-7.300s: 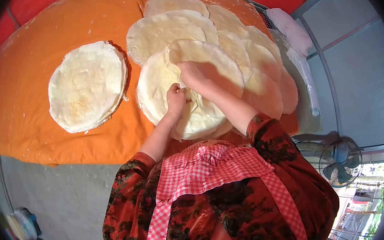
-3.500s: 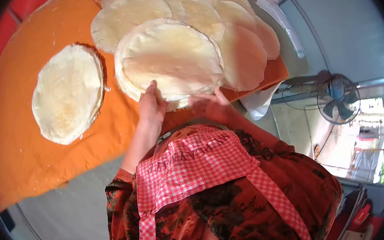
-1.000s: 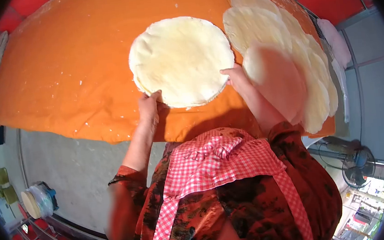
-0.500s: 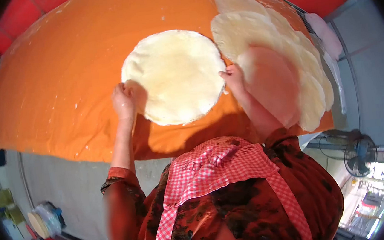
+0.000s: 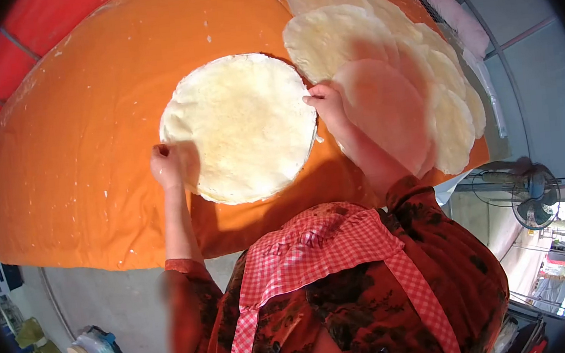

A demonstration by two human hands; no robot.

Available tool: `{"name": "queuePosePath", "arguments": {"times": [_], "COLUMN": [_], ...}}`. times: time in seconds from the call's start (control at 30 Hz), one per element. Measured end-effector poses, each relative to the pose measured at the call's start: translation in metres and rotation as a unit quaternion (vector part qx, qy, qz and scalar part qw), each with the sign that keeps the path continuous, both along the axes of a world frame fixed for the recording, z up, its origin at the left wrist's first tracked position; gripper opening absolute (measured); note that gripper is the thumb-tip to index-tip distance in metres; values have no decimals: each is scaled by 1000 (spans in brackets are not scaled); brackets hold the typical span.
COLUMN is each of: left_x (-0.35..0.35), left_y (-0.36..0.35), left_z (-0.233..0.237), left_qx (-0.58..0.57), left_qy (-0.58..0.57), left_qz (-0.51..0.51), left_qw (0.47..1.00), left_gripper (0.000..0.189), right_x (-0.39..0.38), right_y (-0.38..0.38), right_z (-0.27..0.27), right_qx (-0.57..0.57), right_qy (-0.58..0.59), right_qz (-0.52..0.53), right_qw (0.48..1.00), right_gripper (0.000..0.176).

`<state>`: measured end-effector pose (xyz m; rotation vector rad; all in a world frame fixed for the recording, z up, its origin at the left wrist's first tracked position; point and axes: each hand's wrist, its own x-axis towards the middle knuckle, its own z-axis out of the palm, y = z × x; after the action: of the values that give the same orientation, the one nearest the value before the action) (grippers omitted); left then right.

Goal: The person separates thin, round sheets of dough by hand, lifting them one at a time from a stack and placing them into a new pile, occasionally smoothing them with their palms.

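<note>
Dough disc | pale cream | roughly round | left edge wrinkled

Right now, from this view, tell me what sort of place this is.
It looks like a small food-making workspace, perhaps a bakery: a pale, doughy disc lies on an orange cloth, similar discs overlap to its right, and a checked apron is worn.

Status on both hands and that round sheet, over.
Left hand curled by left edge, contact unclear; right hand on right edge. Pale round sheet flat on orange cloth, top unobstructed. Overlapping sheets close on right.
</note>
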<state>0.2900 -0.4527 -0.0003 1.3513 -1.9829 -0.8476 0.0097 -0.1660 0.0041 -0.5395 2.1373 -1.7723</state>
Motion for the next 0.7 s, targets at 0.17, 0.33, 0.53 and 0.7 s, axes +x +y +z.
{"name": "queuePosePath", "arguments": {"times": [0.17, 0.33, 0.53, 0.7], "left_x": [15, 20, 16, 7], "left_y": [-5, 0, 11, 4], "left_z": [-31, -33, -5, -16], "left_qx": [22, 49, -79, -115], "left_qy": [137, 92, 2, -24], "left_qz": [46, 35, 16, -14], "left_qw": [989, 994, 997, 993], "left_gripper": [15, 14, 18, 36], "right_x": [4, -19, 2, 60], "right_y": [-6, 1, -2, -17], "right_z": [-3, -49, -18, 55], "right_qx": [3, 96, 64, 56], "right_qy": [71, 134, 180, 417], "right_qz": [13, 24, 11, 110], "right_qw": [997, 986, 982, 900], "right_gripper": [17, 21, 15, 8]}}
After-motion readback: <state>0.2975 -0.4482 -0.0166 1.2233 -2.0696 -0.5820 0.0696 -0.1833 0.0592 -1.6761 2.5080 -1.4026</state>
